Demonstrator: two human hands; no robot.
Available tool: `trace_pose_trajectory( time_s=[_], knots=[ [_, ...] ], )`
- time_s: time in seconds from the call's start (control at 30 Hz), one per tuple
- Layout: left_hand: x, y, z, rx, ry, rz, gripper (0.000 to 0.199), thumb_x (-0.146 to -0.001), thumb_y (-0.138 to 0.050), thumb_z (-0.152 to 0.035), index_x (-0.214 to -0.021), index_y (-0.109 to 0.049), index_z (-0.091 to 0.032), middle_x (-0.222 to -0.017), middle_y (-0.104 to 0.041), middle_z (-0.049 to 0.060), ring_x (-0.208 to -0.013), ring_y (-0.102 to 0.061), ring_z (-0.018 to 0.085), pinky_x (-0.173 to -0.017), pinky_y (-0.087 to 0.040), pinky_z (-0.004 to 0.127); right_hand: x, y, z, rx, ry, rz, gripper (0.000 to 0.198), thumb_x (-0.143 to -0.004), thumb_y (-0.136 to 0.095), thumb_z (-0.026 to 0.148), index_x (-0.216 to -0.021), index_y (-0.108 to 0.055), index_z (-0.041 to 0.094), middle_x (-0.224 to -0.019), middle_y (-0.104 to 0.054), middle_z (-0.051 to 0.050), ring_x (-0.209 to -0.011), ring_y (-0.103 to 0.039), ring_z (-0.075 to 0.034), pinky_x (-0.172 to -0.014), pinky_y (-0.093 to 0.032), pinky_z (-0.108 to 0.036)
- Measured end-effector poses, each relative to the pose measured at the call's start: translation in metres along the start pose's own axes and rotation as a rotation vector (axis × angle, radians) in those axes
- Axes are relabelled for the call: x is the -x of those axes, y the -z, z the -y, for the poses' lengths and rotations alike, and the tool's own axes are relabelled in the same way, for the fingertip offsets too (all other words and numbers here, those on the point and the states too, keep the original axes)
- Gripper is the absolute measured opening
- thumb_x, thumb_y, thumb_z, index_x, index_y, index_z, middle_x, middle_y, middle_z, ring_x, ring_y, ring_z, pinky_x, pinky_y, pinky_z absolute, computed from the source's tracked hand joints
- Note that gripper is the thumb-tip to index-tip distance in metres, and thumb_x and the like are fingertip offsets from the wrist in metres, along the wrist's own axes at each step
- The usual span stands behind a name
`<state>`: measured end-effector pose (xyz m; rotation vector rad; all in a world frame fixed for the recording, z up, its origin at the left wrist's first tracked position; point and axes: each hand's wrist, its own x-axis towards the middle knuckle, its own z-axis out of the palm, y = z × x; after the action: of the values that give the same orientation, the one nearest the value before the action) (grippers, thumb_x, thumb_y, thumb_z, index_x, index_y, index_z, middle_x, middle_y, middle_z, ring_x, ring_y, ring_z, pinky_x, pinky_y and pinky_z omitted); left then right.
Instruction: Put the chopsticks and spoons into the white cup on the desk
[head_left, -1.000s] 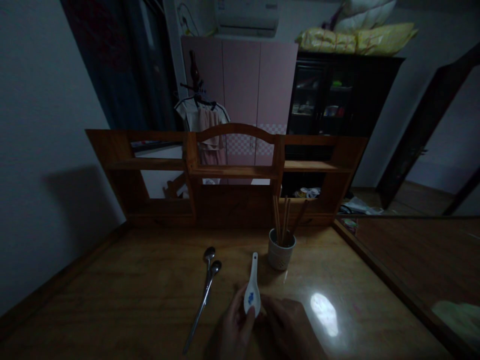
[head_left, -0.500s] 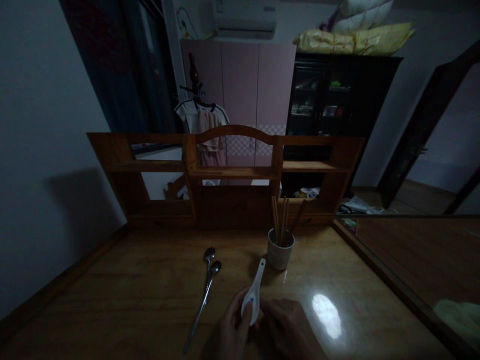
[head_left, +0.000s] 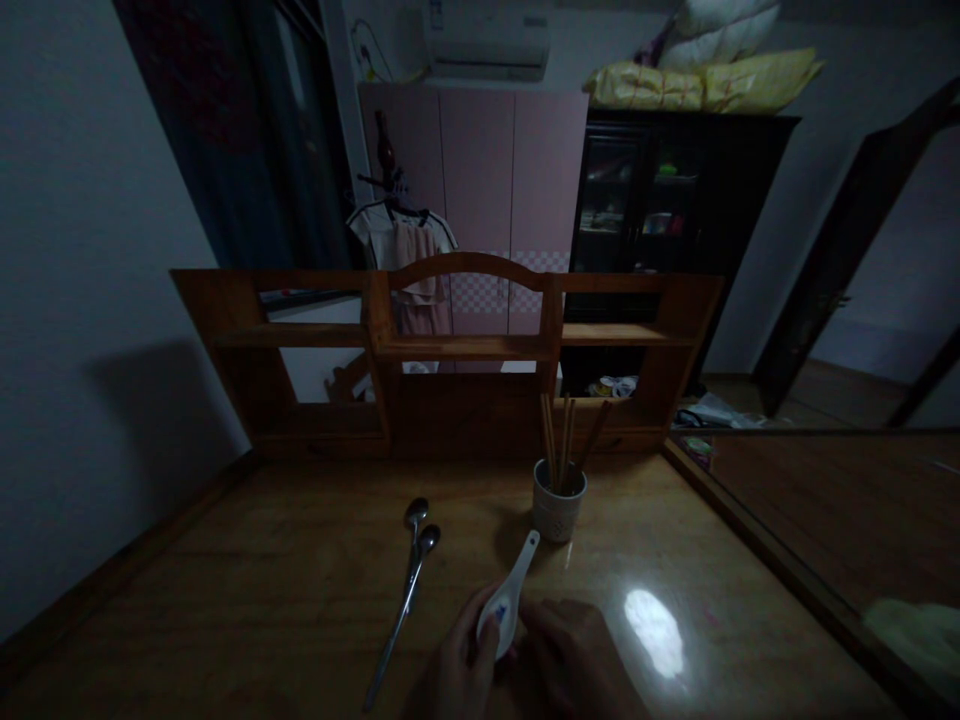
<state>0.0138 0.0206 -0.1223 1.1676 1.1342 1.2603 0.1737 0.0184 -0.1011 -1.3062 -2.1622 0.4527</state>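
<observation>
Holding step: white ceramic spoon, blue motif.
Left hand grips its bowl; right hand, dim: I can't tell. Next move likely needs steadiness.

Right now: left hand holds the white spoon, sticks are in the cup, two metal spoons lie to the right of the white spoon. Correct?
Not quite: the head view shows the two metal spoons to the left of the white spoon. The rest stands: left hand holds the white spoon, sticks are in the cup.
</observation>
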Motion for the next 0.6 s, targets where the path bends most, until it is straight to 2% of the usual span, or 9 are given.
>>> trace_pose_trajectory(
  time_s=[0.1, 0.23, 0.4, 0.53, 0.6],
  knots=[
    [-0.001, 0.002, 0.003, 0.031, -0.038, 0.011, 0.042, -0.079, -0.061, -0.045, -0.110, -0.069, -0.019, -0.118, -0.067, 0.012, -0.110, -0.061, 0.030, -0.086, -0.055, 0.033, -0.001, 0.000, 0.000, -0.041, -0.019, -0.036, 0.021, -0.088, -0.046, 0.011, -0.096, -0.063, 0.021, -0.083, -0.068, -0.004, -0.073, -0.063, -0.017, -0.067, -0.043, -0.023],
    [-0.003, 0.006, 0.015, 0.017, -0.053, 0.040, 0.039, -0.082, -0.059, -0.037, -0.117, -0.066, -0.020, -0.127, -0.062, 0.011, -0.119, -0.056, 0.029, -0.101, -0.046, 0.038, -0.003, 0.004, 0.004, -0.097, -0.036, -0.073, 0.025, -0.089, -0.043, 0.012, -0.099, -0.063, 0.022, -0.088, -0.069, -0.004, -0.074, -0.065, -0.017, -0.067, -0.046, -0.023],
    [-0.005, 0.007, 0.026, 0.010, -0.055, 0.065, 0.038, -0.086, -0.056, -0.035, -0.120, -0.064, -0.020, -0.130, -0.060, 0.010, -0.120, -0.055, 0.026, -0.100, -0.046, 0.034, -0.002, 0.004, 0.003, -0.104, -0.023, -0.087, 0.024, -0.087, -0.046, 0.013, -0.102, -0.062, 0.022, -0.086, -0.069, -0.004, -0.071, -0.064, -0.016, -0.063, -0.046, -0.022],
    [-0.005, 0.005, 0.023, -0.017, -0.019, 0.029, 0.039, -0.085, -0.057, -0.042, -0.115, -0.065, -0.019, -0.122, -0.066, 0.009, -0.114, -0.060, 0.027, -0.095, -0.050, 0.032, -0.001, 0.000, 0.000, -0.095, -0.037, -0.100, 0.023, -0.088, -0.046, 0.012, -0.103, -0.061, 0.020, -0.082, -0.068, -0.003, -0.069, -0.062, -0.016, -0.060, -0.043, -0.021],
    [-0.004, 0.005, 0.020, -0.033, -0.024, 0.035, 0.040, -0.085, -0.056, -0.043, -0.116, -0.065, -0.019, -0.124, -0.064, 0.010, -0.116, -0.058, 0.026, -0.097, -0.049, 0.032, 0.000, 0.001, 0.000, -0.110, -0.043, -0.096, 0.021, -0.088, -0.047, 0.014, -0.104, -0.061, 0.019, -0.082, -0.067, -0.004, -0.068, -0.062, -0.017, -0.060, -0.043, -0.022]
  ],
)
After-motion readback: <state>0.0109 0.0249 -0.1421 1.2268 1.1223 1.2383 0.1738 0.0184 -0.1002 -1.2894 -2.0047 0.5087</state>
